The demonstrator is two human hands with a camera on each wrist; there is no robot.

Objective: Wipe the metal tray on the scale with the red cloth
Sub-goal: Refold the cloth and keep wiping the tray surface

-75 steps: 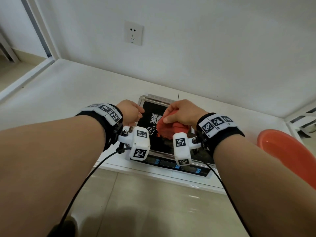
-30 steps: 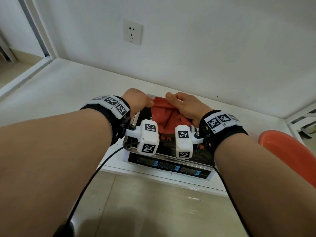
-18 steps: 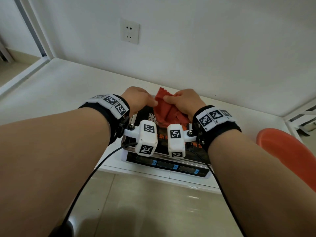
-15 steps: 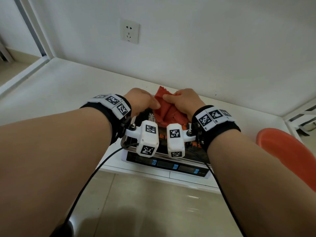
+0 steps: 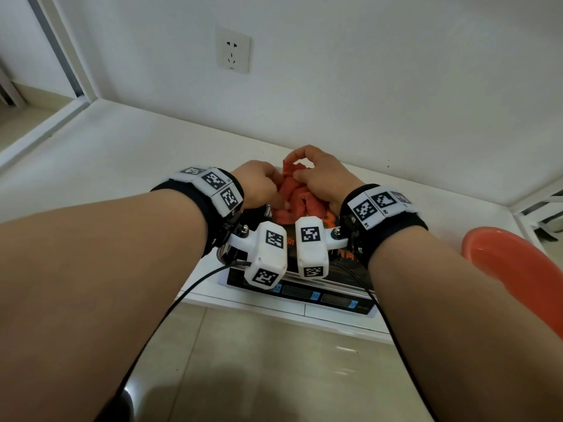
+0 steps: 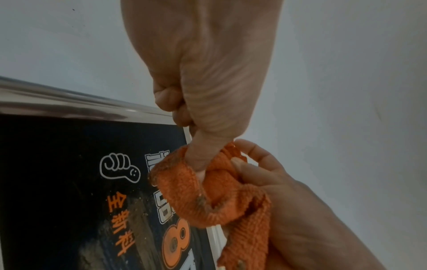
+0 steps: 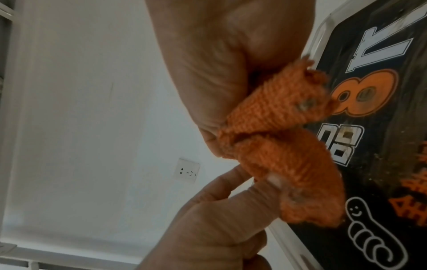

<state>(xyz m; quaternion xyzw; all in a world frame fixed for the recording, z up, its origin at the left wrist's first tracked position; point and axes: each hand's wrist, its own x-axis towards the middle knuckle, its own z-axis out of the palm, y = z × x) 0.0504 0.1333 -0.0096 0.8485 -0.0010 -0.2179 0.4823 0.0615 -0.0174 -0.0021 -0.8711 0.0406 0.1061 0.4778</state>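
Scale [image 5: 300, 295], white-bodied with a dark display strip, is sitting at the counter's near edge, carrying the rectangular metal tray [image 6: 69, 102] with its dark printed surface. Left hand [image 5: 259, 184] and right hand [image 5: 323, 178] are both pinching the bunched red woven cloth [image 5: 292, 199], fingers curled into its folds, above the tray's far part. Risk, judged: the bunched cloth is showing soiled spots and could be smearing grit back; hard pressing might be shifting the tray. Round red plastic basin [image 5: 515, 269] is sitting off right; white wall socket [image 5: 233, 53] beyond.

Bright, even daylight in the head view; dim, soft, edge-warped wrist views.
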